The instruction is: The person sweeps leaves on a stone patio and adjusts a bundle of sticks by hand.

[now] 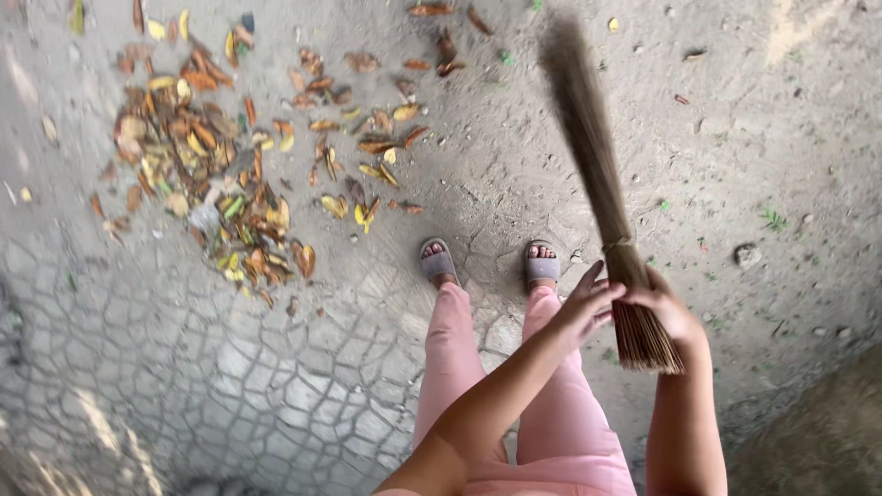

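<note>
The ground (753, 138) is made of bare, grey, packed dirt, and small stones and specks are scattered over it. Toward seven o'clock, a cracked paved patch (202, 367) is seen, its pieces split into irregular shapes. Toward ten o'clock, a loose heap of dry brown and yellow leaves (211, 174) is spread out, with stray leaves trailing toward twelve. Soft daylight is cast evenly, and a darker strip (827, 441) is seen at five o'clock.

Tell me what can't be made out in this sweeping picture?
- Broom: its far tip is motion-blurred in the head view.
- Right hand: its fingers are hidden behind the broom's bundle.
- Left hand: whether it touches the broom is unclear.
- Leaf pile: cut off by the top edge.
</note>
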